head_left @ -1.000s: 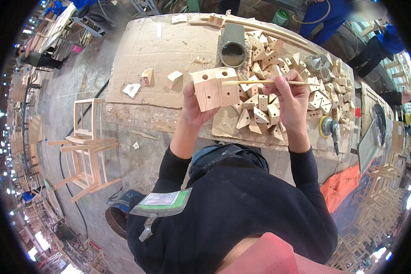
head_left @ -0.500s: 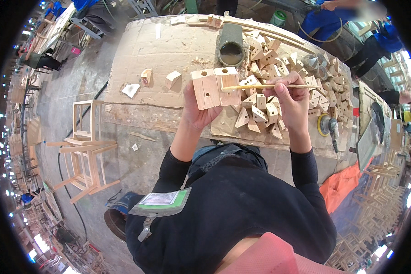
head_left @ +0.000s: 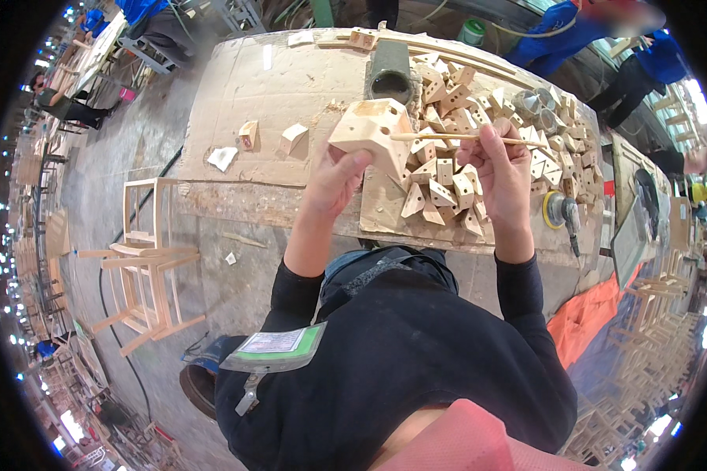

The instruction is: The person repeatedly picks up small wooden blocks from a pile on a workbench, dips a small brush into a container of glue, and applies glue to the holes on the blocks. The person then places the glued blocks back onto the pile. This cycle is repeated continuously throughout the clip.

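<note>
My left hand (head_left: pixel 334 182) is closed around a pale angled wooden block (head_left: pixel 367 135) with drilled holes, held up over the near side of the table. Whether the block is one piece or two joined pieces I cannot tell. A thin wooden stick (head_left: pixel 445 136) is pinched between the thumb and fingers of my right hand (head_left: pixel 501 173). Its pale, thicker tip touches or nearly touches the block's right side. Under and behind the stick lies a heap of similar drilled wooden blocks (head_left: pixel 441 195). A dark square-sided container (head_left: pixel 390 59) with a round opening rests just beyond the held block.
Two loose blocks, one of them a wedge (head_left: pixel 293 138), and a white scrap (head_left: pixel 222 158) lie on the cardboard-covered table (head_left: pixel 236 94). A sander (head_left: pixel 559 212) sits at the right. Wooden chair frames (head_left: pixel 145 267) stand on the floor at left. Other people work beyond the table.
My left hand has turned and tilted the block, so its top and angled sides show instead of its flat front. The stick's tip has moved from the front face to the right side.
</note>
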The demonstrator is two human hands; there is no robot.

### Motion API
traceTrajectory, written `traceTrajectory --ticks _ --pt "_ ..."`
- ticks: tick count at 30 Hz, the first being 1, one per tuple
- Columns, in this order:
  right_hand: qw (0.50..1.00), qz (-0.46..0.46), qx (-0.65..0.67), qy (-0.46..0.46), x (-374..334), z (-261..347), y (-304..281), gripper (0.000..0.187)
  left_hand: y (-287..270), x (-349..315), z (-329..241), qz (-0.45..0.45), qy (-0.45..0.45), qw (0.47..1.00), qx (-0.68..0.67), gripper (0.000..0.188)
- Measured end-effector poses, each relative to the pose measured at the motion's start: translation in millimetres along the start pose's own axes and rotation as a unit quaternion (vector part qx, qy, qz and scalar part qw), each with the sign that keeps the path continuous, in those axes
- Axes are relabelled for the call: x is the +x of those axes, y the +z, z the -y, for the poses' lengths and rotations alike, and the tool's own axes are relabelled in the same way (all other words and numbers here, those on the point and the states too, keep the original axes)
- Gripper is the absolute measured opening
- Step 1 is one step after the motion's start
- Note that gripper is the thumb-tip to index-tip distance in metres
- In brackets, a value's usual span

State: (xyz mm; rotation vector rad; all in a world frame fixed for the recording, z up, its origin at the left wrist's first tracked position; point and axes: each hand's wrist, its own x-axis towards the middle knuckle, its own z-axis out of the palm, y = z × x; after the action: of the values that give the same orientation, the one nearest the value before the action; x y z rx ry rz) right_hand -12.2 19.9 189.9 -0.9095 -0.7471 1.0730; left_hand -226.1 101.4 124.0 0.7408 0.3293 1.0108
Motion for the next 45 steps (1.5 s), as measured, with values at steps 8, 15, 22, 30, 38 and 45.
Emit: traceTrajectory --ticks 8,15,22,30,38,45 --pt "0.991 0.021 -0.115 -0.072 -6 2 10 0.009 29 2 -19 0.023 0.081 0.974 0.213 0.085" --pt "0.990 0.014 -0.080 -0.117 -18 -4 12 0.009 33 3 -17 -0.006 0.186 0.941 0.282 0.082" --pt "0.964 0.012 -0.145 -0.221 -39 -24 15 0.013 42 5 -15 -0.040 0.257 0.905 0.336 0.079" --pt "0.961 0.036 -0.127 -0.241 -52 -38 25 0.016 39 5 -12 -0.069 0.313 0.876 0.360 0.079" --pt "0.987 -0.006 -0.009 -0.161 -55 -35 26 0.012 41 1 -12 -0.050 0.317 0.881 0.348 0.082" --pt "0.981 -0.088 -0.015 -0.171 -43 -27 20 0.014 50 1 -8 -0.049 0.312 0.899 0.302 0.085"
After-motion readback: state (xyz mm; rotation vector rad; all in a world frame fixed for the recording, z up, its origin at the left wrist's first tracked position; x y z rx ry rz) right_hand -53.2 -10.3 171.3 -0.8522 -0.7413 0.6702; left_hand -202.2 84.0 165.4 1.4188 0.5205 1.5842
